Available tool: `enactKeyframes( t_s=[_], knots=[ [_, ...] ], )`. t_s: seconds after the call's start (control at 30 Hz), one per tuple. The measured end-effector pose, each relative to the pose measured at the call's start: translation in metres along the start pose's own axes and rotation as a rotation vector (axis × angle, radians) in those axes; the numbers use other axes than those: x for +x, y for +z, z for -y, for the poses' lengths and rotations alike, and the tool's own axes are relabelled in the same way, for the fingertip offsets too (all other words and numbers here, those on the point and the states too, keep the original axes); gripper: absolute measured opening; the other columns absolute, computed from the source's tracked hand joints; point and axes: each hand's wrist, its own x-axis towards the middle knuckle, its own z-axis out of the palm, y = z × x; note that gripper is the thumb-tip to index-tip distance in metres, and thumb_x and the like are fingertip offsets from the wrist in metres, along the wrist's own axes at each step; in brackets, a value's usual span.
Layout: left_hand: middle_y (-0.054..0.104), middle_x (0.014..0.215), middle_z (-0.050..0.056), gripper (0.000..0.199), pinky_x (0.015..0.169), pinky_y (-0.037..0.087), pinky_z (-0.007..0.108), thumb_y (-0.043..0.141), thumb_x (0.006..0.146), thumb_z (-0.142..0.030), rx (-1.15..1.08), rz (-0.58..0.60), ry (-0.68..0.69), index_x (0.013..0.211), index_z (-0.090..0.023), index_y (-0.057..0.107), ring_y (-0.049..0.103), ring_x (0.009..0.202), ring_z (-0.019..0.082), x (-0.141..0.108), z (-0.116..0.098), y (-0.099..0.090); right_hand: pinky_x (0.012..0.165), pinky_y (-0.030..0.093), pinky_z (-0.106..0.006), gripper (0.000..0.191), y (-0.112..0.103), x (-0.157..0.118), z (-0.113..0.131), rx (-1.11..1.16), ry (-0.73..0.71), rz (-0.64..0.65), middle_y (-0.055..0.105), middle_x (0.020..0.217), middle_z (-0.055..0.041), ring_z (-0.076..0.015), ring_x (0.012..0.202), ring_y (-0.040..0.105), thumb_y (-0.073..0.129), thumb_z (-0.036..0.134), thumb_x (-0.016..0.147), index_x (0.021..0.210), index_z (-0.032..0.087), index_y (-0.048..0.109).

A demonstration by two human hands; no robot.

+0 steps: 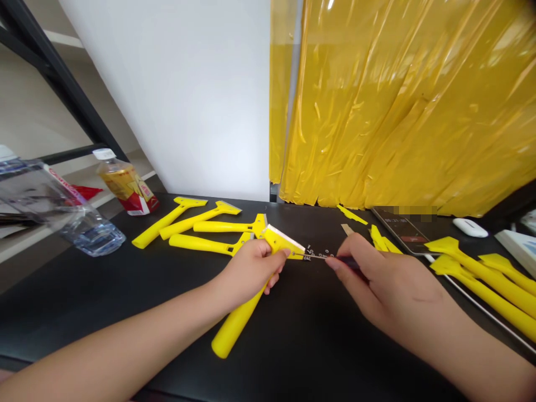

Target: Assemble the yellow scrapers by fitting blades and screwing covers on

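Clamped: left hand (pixel 249 271) on yellow plastic scraper (pixel 278 243), right hand (pixel 389 285) pinching precision screwdriver (pixel 314 256) against it; keep steady, in line.

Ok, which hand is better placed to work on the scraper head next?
Right, probably: the right hand holds the screwdriver, its tip at the scraper head, while the left hand is busy gripping the scraper.

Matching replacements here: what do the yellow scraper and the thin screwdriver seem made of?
The yellow scraper looks like moulded plastic: smooth, glossy, evenly coloured. The screwdriver's thin shaft looks like polished steel, from its bright metallic glint; its dark handle is mostly hidden, perhaps plastic.
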Motion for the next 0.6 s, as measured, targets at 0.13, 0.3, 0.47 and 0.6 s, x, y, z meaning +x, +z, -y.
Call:
enactKeyframes(
  t_s=[0.13,0.3,0.47,0.6],
  knots=[
    [0.053,0.046,-0.003,0.041,0.043,0.04,0.023,0.064,0.092,-0.047,-0.021,0.011,-0.001,0.063,-0.02,0.051,0.047,0.039,0.011,-0.0002,-0.0008,-0.0009,0.054,0.042,-0.029,0.019,0.0008,0.0008,-0.0008,0.03,0.005,0.003,0.067,0.083,0.0001,-0.0173,0.062,0.065,0.046,0.043,0.106,0.111,0.026,0.049],
    [0.052,0.045,-0.003,0.041,0.043,0.038,0.022,0.063,0.093,-0.047,-0.092,0.053,0.003,0.065,-0.019,0.054,0.046,0.039,0.01,-0.0008,-0.0008,-0.0018,0.055,0.044,-0.028,0.018,0.0,0.0019,-0.0013,0.079,0.026,0.028,0.066,0.08,0.0025,-0.0156,0.06,0.063,0.048,0.044,0.105,0.111,0.027,0.049],
    [0.052,0.045,-0.003,0.04,0.043,0.038,0.022,0.063,0.093,-0.047,-0.097,0.05,-0.003,0.065,-0.02,0.053,0.046,0.039,0.01,-0.0025,-0.0022,0.0008,0.051,0.041,-0.027,0.016,-0.0003,0.0011,0.0019,0.095,0.019,0.011,0.066,0.075,0.0035,-0.0148,0.055,0.061,0.047,0.043,0.106,0.107,0.027,0.05],
    [0.052,0.045,-0.003,0.041,0.043,0.038,0.022,0.063,0.093,-0.047,-0.076,0.034,0.007,0.065,-0.02,0.053,0.046,0.039,0.01,-0.0037,-0.0036,0.0023,0.056,0.046,-0.027,0.016,0.0001,0.0002,0.0041,0.119,-0.006,-0.025,0.069,0.082,0.0017,-0.0156,0.063,0.067,0.051,0.04,0.105,0.113,0.027,0.049]
  ],
)
